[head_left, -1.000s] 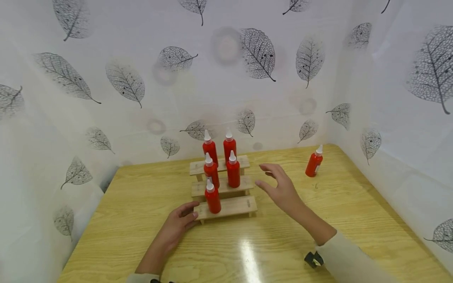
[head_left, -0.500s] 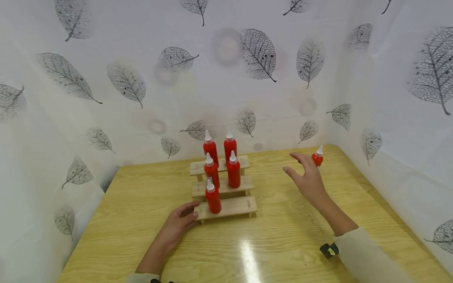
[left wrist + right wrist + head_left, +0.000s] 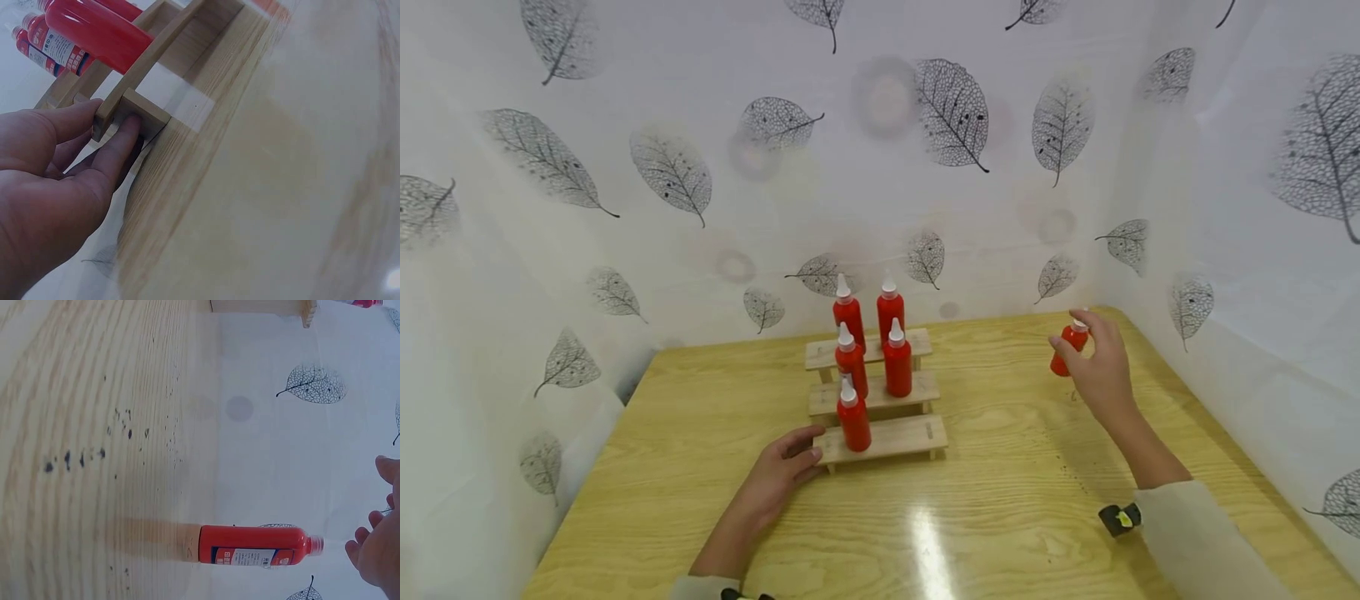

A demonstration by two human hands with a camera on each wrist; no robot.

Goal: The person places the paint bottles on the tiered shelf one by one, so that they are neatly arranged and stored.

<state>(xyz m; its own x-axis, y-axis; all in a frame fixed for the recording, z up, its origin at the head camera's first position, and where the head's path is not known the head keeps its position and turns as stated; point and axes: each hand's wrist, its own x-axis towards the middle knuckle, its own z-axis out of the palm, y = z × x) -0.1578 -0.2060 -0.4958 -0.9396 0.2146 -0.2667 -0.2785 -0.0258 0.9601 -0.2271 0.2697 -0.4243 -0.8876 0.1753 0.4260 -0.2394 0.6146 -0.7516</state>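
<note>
My left hand [image 3: 775, 475] grips the left end of the lowest step of a three-step wooden stand [image 3: 906, 437]. In the left wrist view the thumb lies against the end of the board [image 3: 147, 65], with a finger at the leg under it. On the right of the table stands a red squeeze bottle [image 3: 1061, 366] with a white nozzle cap. My right hand [image 3: 1105, 375] is over it, thumb and fingers spread apart. The right wrist view shows this hand [image 3: 382, 547] off the cap end of the upright bottle [image 3: 253, 545], whose label faces that camera.
Several like red bottles stand on the steps: two on the top, two on the middle, one bottle [image 3: 854, 425] on the lowest at left. Dark specks mark the wooden table [image 3: 1000, 500] near the right hand. A leaf-print sheet [image 3: 700, 275] hangs behind and at both sides.
My right hand has moved right and away from beside the stand to the lone bottle. My left hand keeps its grip on the stand, and the bottles have not moved.
</note>
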